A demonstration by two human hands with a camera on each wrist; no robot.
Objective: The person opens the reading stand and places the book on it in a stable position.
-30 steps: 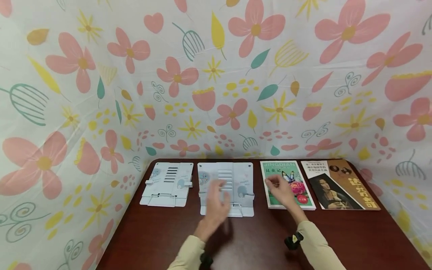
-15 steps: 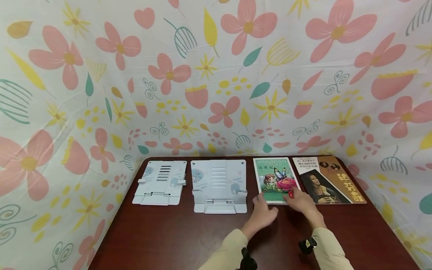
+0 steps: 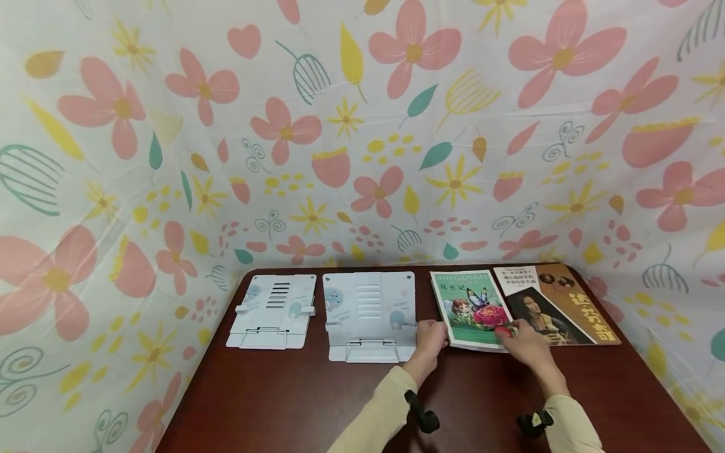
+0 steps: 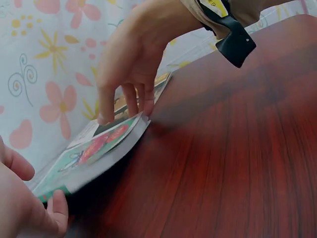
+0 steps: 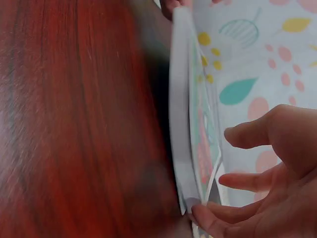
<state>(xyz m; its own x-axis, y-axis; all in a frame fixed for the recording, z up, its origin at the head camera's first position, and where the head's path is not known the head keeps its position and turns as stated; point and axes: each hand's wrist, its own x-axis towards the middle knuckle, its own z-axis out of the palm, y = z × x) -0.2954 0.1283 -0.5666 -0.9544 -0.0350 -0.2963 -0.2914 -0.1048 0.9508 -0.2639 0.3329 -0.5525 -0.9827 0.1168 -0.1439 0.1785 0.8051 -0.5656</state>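
Observation:
A thick book with a green cover (image 3: 472, 308) shows a butterfly and a pink flower in the head view. Its near edge is raised off the dark table, and a shadow lies under it in the left wrist view. My left hand (image 3: 432, 341) pinches the near left corner; in the left wrist view the thumb and a finger of that hand (image 4: 25, 198) are on either side of it. At the near right corner, my right hand (image 3: 527, 345) holds the book with bent fingers. In the right wrist view one fingertip (image 5: 198, 212) touches the page edge (image 5: 181, 109).
A brown and white book (image 3: 557, 305) lies right of the green one. Two white book stands, a larger (image 3: 369, 314) and a smaller (image 3: 272, 311), lie flat to the left. A flower-patterned cloth (image 3: 362, 138) hangs behind the wooden table (image 3: 317, 402).
My left hand has come from over the larger book stand to the green book's left corner. My right hand has moved down to its right corner. The book's near edge has risen.

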